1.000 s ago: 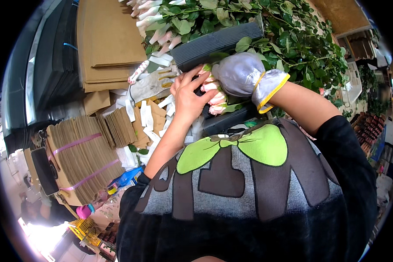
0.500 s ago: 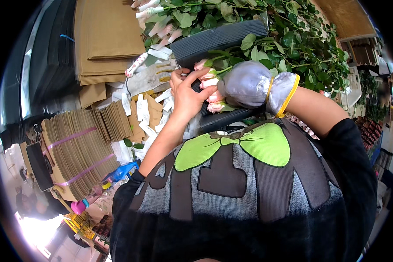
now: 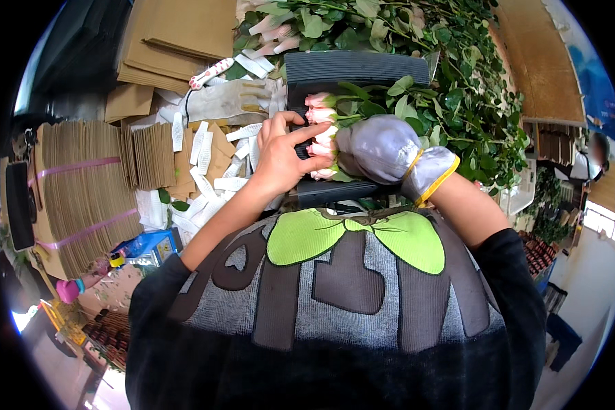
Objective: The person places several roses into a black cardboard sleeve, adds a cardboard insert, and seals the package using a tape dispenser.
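Observation:
Pink roses (image 3: 320, 101) lie in a row with their heads to the left, in a black ribbed holder (image 3: 355, 67) with raised sides. My left hand (image 3: 280, 154) is bare and rests at the left of the heads. Its index finger and thumb are spread across the blooms, the other fingers bent beside them. My right hand (image 3: 383, 150), in a grey glove with yellow trim, is rounded over the stems just behind the lower heads. The glove's back hides its fingers and whatever is under them. Green leaves (image 3: 403, 113) stick out above that glove.
Leafy stems (image 3: 465, 102) pile up to the right and at the back. White mesh sleeves (image 3: 201, 147) lie scattered at the left, near an off-white work glove (image 3: 225, 102) and a paw-patterned stick (image 3: 212, 73). Strapped cardboard (image 3: 82, 184) and flat brown sheets (image 3: 178, 34) stand further left.
The whole view has turned and shifted. My left hand has drawn slightly back, its index finger and thumb still over the blooms. My gloved right hand stays by the same roses.

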A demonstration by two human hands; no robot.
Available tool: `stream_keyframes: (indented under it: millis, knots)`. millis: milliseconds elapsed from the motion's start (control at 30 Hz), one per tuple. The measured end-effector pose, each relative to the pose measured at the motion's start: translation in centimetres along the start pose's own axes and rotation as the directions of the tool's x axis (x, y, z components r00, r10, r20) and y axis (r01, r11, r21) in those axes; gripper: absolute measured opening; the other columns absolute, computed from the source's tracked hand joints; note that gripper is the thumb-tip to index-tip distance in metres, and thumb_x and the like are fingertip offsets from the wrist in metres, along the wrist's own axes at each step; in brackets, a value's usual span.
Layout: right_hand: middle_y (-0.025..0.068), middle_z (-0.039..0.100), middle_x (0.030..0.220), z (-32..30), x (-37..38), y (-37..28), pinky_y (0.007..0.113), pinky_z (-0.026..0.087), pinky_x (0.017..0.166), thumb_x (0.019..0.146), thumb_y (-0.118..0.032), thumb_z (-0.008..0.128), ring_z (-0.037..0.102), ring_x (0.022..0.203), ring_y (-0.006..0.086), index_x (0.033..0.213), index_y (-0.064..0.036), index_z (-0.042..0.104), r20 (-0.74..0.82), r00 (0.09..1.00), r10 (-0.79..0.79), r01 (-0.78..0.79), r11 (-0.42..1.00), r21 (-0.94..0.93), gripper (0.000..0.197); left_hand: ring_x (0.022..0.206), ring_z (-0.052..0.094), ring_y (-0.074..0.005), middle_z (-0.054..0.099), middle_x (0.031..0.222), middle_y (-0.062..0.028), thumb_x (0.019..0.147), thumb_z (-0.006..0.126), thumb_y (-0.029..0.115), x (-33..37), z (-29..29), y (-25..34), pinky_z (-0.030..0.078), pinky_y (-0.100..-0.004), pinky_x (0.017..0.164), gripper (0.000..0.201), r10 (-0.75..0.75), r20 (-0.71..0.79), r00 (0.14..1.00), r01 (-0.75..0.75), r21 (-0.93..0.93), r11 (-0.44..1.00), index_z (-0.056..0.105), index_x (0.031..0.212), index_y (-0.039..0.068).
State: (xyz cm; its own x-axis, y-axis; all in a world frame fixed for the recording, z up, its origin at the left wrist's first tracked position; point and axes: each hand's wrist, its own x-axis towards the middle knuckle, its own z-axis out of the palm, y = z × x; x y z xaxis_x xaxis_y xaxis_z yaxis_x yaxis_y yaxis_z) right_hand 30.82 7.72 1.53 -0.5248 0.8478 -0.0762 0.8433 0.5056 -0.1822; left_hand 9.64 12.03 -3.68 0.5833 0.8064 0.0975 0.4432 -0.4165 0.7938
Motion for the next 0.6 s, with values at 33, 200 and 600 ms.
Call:
stream_keyframes:
  millis: [33,200,600]
  knots:
    - [0.0087,0.058,0.063,0.1,-0.1,0.2,0.038,0.044,0.045,0.072,-0.024,0.065,0.056,0.051,0.0281,0.080,-0.0097,0.060,-0.014,1.000,0.004,-0.004,0.999,0.032,0.017,0.107,0.042,-0.0274,0.048,0.111,-0.0083,0.059,0.085,0.030,0.1,0.0,-0.1,0.035,-0.0390,0.098,0.056,0.002,0.016,1.000,-0.002,-0.006,1.000,0.070,0.113,0.022]
    - [0.0103,0.057,0.063,-3.9,0.4,-1.7,0.039,0.044,0.048,0.076,-0.023,0.062,0.057,0.055,0.0286,0.078,-0.0088,0.062,-0.106,0.994,0.002,-0.001,1.000,0.013,0.014,0.106,0.043,-0.0263,0.049,0.110,-0.0054,0.060,0.084,0.032,0.2,0.6,-0.8,0.034,-0.0382,0.096,0.050,-0.064,-0.018,0.998,0.063,-0.073,0.995,0.072,0.108,0.025]
    - [0.0120,0.068,0.081,-4.6,3.6,-0.9,0.043,0.052,0.066,0.082,-0.028,0.054,0.066,0.076,0.0318,0.089,-0.0088,0.069,0.647,0.760,-0.056,0.014,0.997,0.070,0.025,0.107,0.042,-0.0262,0.046,0.110,-0.0077,0.059,0.086,0.027,0.2,0.8,0.0,0.036,-0.0368,0.097,0.054,-0.099,-0.001,0.995,0.099,-0.087,0.991,0.071,0.111,0.021]
